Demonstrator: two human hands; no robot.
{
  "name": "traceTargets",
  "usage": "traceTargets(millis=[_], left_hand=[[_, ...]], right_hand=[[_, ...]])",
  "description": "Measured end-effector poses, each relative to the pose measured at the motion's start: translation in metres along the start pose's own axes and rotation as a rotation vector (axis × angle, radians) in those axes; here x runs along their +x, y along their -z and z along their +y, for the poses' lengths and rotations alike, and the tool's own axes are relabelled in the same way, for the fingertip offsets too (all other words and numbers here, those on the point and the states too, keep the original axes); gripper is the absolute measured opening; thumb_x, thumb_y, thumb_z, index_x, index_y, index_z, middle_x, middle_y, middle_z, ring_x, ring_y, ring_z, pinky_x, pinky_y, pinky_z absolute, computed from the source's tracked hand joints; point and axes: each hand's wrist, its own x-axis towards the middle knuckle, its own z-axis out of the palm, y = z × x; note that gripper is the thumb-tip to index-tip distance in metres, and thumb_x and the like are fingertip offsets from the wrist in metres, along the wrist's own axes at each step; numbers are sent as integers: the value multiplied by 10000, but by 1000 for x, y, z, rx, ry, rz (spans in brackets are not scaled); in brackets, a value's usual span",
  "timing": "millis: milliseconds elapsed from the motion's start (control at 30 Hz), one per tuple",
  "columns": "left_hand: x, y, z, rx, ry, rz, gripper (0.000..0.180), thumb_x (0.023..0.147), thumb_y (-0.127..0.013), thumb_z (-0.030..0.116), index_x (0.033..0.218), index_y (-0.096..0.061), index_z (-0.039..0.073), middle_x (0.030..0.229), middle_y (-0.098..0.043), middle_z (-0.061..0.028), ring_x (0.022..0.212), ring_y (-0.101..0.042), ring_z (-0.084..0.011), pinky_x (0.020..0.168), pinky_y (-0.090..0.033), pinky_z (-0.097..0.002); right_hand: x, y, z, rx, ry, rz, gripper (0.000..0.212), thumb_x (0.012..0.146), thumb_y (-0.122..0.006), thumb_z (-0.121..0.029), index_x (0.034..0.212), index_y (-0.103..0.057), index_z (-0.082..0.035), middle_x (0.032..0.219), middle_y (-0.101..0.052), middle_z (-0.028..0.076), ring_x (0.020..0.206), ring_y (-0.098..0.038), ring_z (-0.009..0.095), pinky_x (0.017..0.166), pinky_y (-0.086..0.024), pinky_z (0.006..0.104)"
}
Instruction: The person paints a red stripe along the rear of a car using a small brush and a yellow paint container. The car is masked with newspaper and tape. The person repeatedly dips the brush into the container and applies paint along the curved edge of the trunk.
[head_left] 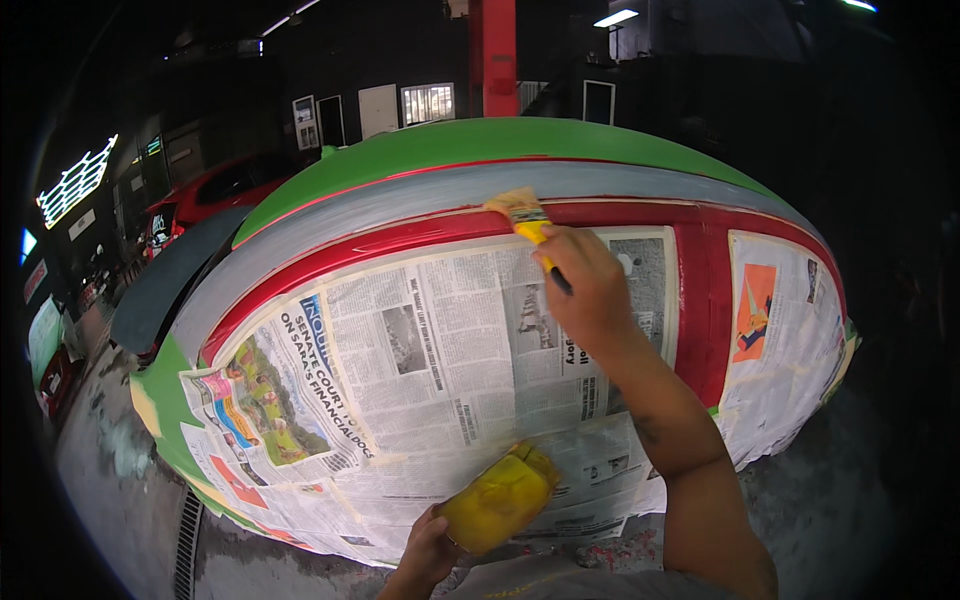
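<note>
My right hand [588, 283] is closed around a paintbrush [532, 229] with a yellow and black handle. Its pale bristles rest where the grey strip [380, 188] along the car's roof edge meets the red door frame [400, 238]. Low in front of my body, my left hand [430, 543] grips a yellow container [505, 500], tilted; what is inside it cannot be made out. Newspaper sheets [455, 345] cover the car's windows and side, behind both hands. Green paint shows on the roof [500, 140].
A dark panel [165, 285] juts out at the car's left end. Beyond it stands a red car [225, 190]. A red post [500, 60] rises behind the roof. A floor drain grate [187, 545] lies at lower left.
</note>
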Motion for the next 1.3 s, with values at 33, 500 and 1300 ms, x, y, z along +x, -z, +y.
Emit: traceTargets(millis=[33, 500, 1300], left_hand=[[1, -3, 1, 12, 13, 2, 902, 994, -805, 444, 1624, -420, -75, 1554, -619, -201, 1396, -652, -320, 1118, -587, -487], [16, -45, -12, 49, 27, -21, 995, 971, -839, 474, 1655, -375, -81, 1617, -557, -211, 1480, -583, -336, 1227, -495, -502], [18, -108, -54, 159, -59, 83, 991, 965, -786, 576, 1611, -470, -106, 1477, -674, -180, 1318, -685, -276, 1081, -569, -413]], right_hand=[[-4, 16, 11, -34, -29, -6, 257, 870, -790, 66, 1087, -687, -25, 1201, -769, 202, 1079, -753, 429, 910, -631, 497], [-23, 132, 89, -243, -169, 57, 219, 941, -832, -9, 1104, -686, -13, 1140, -777, 191, 1038, -757, 428, 899, -616, 455], [-70, 245, 98, -25, -415, 176, 162, 1003, -768, 56, 1124, -666, 21, 1104, -801, 165, 1048, -785, 211, 957, -611, 326]])
